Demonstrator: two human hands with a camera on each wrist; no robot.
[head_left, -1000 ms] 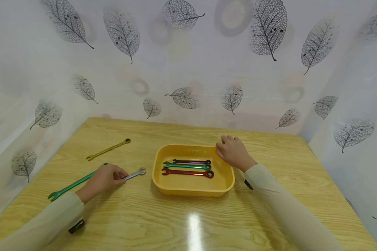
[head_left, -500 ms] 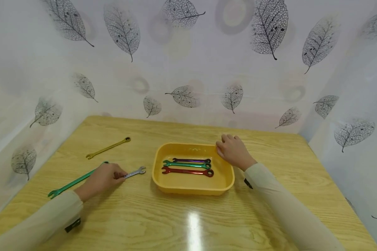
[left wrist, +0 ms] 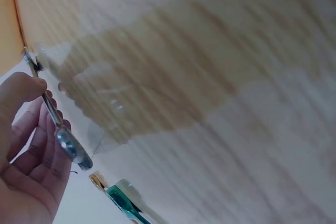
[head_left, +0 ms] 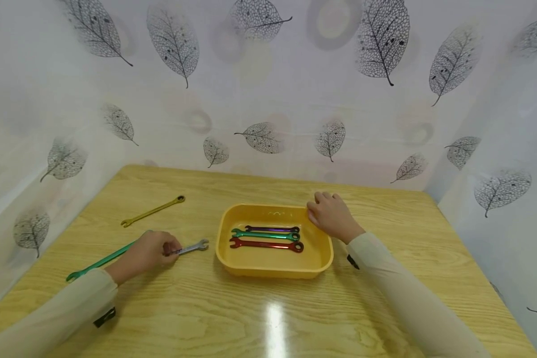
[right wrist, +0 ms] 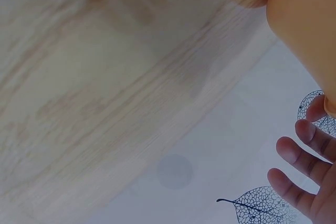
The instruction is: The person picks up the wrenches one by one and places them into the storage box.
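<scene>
My left hand (head_left: 149,253) pinches a silver combination wrench (head_left: 192,247) between thumb and fingers at the left of the table. In the head view its open end points right, toward the yellow tub (head_left: 273,273). The left wrist view shows the wrench shaft (left wrist: 51,109) under the thumb, with its ring end (left wrist: 73,148) toward the camera. My right hand (head_left: 333,216) holds the tub's far right corner by the rim. From the right wrist, several fingers (right wrist: 294,156) show spread outside the tub wall; the thumb is hidden there. Inside the tub lie a purple wrench (head_left: 272,229), a green wrench (head_left: 264,235) and a red wrench (head_left: 266,244).
A longer green wrench (head_left: 103,262) lies on the table, partly behind my left hand. Farther back is a yellow wrench (head_left: 152,212). The wooden table (head_left: 215,318) meets a leaf-patterned white cloth (head_left: 268,99) at the back and sides.
The silver wrench has turned slightly and looks flatter, with a little more of it showing between my left fingers. My right hand and the tub stay put.
</scene>
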